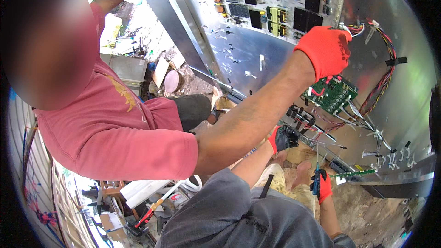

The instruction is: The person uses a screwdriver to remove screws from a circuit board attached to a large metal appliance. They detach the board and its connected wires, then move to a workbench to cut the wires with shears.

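My right hand (324, 187), in a red glove with black palm, is closed round the blue handle of a screwdriver (317, 177) whose thin shaft points up and away. My left hand (285, 138), gloved the same way, is by the lower edge of the metal panel, close to a strip of black connectors (301, 118). Its fingers look curled, but what they hold, if anything, is hidden. Above it a green circuit board (333, 95) with wires plugged in sits on the panel. A co-worker's red-gloved hand (324, 50) grips something near the wire bundle (383, 87).
The co-worker in a red shirt (133, 151) stands at the left, one arm reaching across. A large power board (275, 0) is at the top of the metal panel (248, 55). A narrow green board (356, 173) lies low right. Tools and scrap (151, 211) lie lower left.
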Tool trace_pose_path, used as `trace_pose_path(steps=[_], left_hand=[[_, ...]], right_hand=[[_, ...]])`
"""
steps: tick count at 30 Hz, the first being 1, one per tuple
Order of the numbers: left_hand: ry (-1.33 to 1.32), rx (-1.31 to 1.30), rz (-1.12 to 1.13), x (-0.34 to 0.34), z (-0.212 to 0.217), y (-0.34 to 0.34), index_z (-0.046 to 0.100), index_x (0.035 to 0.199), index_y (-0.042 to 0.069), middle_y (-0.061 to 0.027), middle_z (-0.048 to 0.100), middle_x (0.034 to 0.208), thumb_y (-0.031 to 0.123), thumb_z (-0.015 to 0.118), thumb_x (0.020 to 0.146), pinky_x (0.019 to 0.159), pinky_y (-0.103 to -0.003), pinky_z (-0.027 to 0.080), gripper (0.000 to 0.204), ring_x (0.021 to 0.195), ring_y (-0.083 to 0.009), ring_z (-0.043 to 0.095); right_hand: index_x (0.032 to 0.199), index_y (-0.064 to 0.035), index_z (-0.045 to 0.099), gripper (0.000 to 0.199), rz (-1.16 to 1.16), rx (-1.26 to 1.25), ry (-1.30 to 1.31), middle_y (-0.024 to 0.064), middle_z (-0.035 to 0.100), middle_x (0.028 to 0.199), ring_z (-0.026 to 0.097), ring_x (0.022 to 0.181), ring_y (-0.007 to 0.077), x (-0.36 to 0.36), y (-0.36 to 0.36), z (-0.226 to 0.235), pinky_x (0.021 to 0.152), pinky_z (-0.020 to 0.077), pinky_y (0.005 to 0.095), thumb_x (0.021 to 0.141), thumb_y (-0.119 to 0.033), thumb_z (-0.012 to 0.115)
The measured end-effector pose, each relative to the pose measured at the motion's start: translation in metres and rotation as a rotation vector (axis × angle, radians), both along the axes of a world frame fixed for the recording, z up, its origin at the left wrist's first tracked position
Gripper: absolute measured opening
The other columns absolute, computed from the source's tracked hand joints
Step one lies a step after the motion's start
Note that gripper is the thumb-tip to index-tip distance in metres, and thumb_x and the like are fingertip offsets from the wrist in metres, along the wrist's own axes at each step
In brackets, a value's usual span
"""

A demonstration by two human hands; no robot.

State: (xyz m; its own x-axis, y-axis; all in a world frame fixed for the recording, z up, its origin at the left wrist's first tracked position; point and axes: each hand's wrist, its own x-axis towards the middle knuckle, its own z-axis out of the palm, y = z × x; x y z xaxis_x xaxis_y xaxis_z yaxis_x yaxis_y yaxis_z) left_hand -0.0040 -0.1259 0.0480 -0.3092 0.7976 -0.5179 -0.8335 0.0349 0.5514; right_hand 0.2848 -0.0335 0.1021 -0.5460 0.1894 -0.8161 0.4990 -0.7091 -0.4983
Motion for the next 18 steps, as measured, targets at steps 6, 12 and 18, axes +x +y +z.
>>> trace_pose_path(steps=[6, 12, 18], left_hand=[[0.354, -0.003, -0.004, -0.091, 0.060, 0.070, 0.063, 0.098, 0.005, -0.0107, 0.065, 0.089, 0.024, 0.045, 0.090, 0.072, -0.035, 0.052, 0.027, 0.078, -0.0232, 0.062], [0.716, 0.057, -0.052, -0.170, 0.151, 0.157, 0.063, 0.097, 0.006, -0.0095, 0.064, 0.088, 0.025, 0.046, 0.090, 0.071, -0.034, 0.051, 0.026, 0.077, -0.0220, 0.061], [0.831, 0.060, -0.086, -0.187, 0.180, 0.194, 0.063, 0.097, 0.006, -0.0082, 0.064, 0.086, 0.025, 0.047, 0.091, 0.070, -0.033, 0.051, 0.025, 0.076, -0.0208, 0.061]], right_hand=[[0.111, -0.0090, 0.055, 0.022, 0.081, 0.066, 0.107, 0.0036, 0.058, 0.082, 0.055, 0.066, 0.0127, -0.052, -0.026, 0.025, 0.056, 0.0472, 0.0282, 0.096, -0.024, 0.051], [0.121, -0.0109, 0.050, 0.027, 0.046, 0.066, 0.145, 0.0053, 0.059, 0.084, 0.059, 0.059, 0.0145, -0.070, -0.043, 0.022, 0.049, 0.0490, 0.0290, 0.097, -0.024, 0.050], [0.135, -0.0144, 0.041, 0.042, -0.038, 0.059, 0.259, 0.0056, 0.061, 0.089, 0.058, 0.060, 0.0134, -0.090, -0.061, 0.038, 0.051, 0.0482, 0.0267, 0.094, -0.019, 0.052]])
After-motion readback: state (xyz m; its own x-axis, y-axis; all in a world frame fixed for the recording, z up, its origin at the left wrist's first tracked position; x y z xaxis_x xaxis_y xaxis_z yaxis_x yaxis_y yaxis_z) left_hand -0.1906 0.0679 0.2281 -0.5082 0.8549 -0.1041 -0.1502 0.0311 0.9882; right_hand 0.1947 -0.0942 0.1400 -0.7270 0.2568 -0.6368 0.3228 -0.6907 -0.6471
